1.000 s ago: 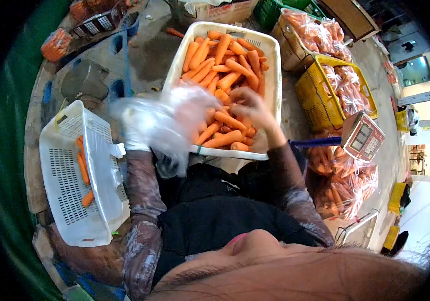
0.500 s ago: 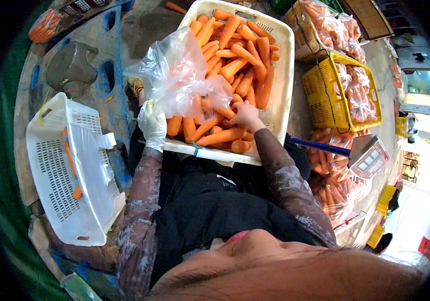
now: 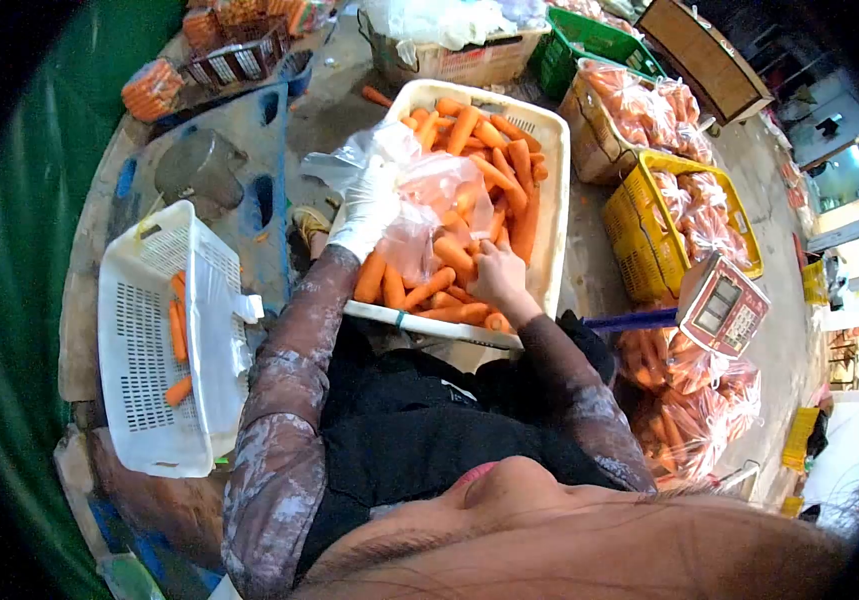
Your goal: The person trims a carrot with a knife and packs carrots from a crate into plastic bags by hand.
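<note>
A white crate point(image 3: 547, 230) full of loose orange carrots point(image 3: 520, 190) stands in front of me. Over its left part lies a clear plastic bag point(image 3: 427, 200). My left hand point(image 3: 374, 205), in a white glove, is at the bag's left side; its fingers are hidden among the plastic. My bare right hand point(image 3: 499, 276) rests at the bag's lower right edge, above the carrots, with its fingers bent together. What its fingertips grip is too small to make out.
At the left stands a white basket point(image 3: 154, 390) with a few carrots. On the right are a scale display point(image 3: 721, 308) on a blue pole, a yellow crate point(image 3: 634, 235) of bagged carrots and more bags point(image 3: 694, 425). A green crate point(image 3: 559, 55) is behind.
My left hand has moved from the crate's near left corner up onto the bag. The bag is flatter over the carrots. My right hand stays near its lower right edge.
</note>
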Action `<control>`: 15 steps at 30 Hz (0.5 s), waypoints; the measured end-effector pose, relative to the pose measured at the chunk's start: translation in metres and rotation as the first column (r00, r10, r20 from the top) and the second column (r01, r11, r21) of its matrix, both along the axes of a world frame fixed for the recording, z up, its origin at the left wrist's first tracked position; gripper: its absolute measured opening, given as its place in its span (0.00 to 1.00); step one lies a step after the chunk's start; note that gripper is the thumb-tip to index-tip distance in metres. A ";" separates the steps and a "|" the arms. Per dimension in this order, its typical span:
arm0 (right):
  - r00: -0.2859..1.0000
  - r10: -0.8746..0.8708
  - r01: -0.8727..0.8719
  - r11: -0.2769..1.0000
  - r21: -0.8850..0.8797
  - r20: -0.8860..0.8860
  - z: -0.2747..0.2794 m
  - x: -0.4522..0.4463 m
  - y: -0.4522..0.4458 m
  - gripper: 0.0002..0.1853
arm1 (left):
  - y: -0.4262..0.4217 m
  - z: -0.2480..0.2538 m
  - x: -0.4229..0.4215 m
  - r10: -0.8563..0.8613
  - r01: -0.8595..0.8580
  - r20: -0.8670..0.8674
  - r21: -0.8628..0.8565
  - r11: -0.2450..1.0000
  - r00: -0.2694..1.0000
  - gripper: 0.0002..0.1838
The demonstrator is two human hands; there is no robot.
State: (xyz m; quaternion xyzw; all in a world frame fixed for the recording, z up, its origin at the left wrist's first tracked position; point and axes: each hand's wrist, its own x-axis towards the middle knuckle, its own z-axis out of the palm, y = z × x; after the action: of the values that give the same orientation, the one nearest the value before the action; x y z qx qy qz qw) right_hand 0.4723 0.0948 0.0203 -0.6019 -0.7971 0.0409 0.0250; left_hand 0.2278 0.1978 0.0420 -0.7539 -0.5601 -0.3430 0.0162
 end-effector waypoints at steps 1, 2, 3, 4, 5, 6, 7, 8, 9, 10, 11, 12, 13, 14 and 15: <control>0.997 0.065 -0.061 0.993 0.105 -0.029 0.020 -0.007 -0.009 0.13 | 0.006 0.001 0.007 -0.091 0.091 -0.004 -0.044 0.995 0.996 0.07; 0.984 0.159 -0.133 0.952 0.275 -0.075 0.035 -0.011 -0.015 0.11 | -0.001 0.014 0.021 -0.178 0.207 0.193 -0.147 0.967 0.965 0.06; 0.977 0.185 -0.154 0.956 0.249 -0.107 0.046 -0.015 -0.015 0.12 | -0.010 0.022 0.033 -0.187 0.215 0.190 -0.137 0.967 0.964 0.06; 0.964 0.188 -0.155 0.972 0.178 -0.186 0.055 -0.016 -0.011 0.13 | -0.019 0.030 0.045 -0.380 0.400 0.145 -0.157 0.903 0.914 0.08; 0.947 0.181 -0.158 0.982 0.108 -0.265 0.066 -0.016 -0.006 0.15 | -0.030 0.039 0.055 -0.562 0.571 0.103 -0.187 0.800 0.821 0.10; 0.954 0.158 -0.131 0.984 0.119 -0.255 0.087 -0.016 -0.002 0.16 | -0.047 0.055 0.061 -0.610 0.606 -0.045 -0.080 0.792 0.791 0.11; 0.962 -0.006 -0.002 1.000 -0.030 -0.272 0.080 -0.011 0.009 0.18 | -0.065 0.072 0.064 -0.626 0.641 -0.194 0.024 0.767 0.756 0.12; 0.956 -0.028 0.023 1.000 -0.018 -0.292 0.087 -0.006 0.008 0.19 | -0.075 0.083 0.059 -0.613 0.637 -0.183 0.136 0.759 0.769 0.12; 0.948 -0.043 0.044 0.999 -0.003 -0.316 0.095 0.000 0.009 0.19 | -0.082 0.092 0.049 -0.609 0.637 -0.194 0.144 0.758 0.769 0.12; 0.928 -0.125 0.098 0.991 -0.093 -0.351 0.099 0.004 0.009 0.19 | -0.088 0.101 0.035 -0.475 0.491 -0.127 0.260 0.831 0.871 0.10; 0.921 -0.066 0.079 0.997 0.019 -0.385 0.087 0.011 0.012 0.19 | -0.091 0.105 0.020 -0.328 0.319 -0.038 0.358 0.878 0.944 0.08; 0.916 -0.071 0.102 0.993 0.059 -0.396 0.089 0.009 0.008 0.19 | -0.078 0.088 0.005 -0.168 0.118 0.116 0.354 0.928 0.979 0.07; 0.910 -0.078 0.127 0.988 0.093 -0.407 0.095 0.005 0.001 0.19 | -0.065 0.071 -0.006 -0.001 -0.087 0.266 0.318 0.944 0.964 0.07; 0.918 -0.019 0.095 0.980 0.174 -0.396 0.101 0.001 -0.004 0.18 | -0.072 0.093 -0.005 -0.031 -0.072 0.266 0.366 0.928 0.963 0.09; 0.915 -0.012 0.088 0.981 0.171 -0.402 0.099 -0.004 -0.005 0.18 | -0.074 0.087 0.004 -0.022 -0.077 0.260 0.365 0.928 0.965 0.09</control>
State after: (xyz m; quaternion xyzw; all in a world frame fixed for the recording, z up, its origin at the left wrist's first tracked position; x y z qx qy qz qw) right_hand 0.4686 0.0903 0.1197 -0.5960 -0.7599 0.0878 0.2441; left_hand 0.2315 0.1234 0.1291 -0.6775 -0.4929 -0.5384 0.0900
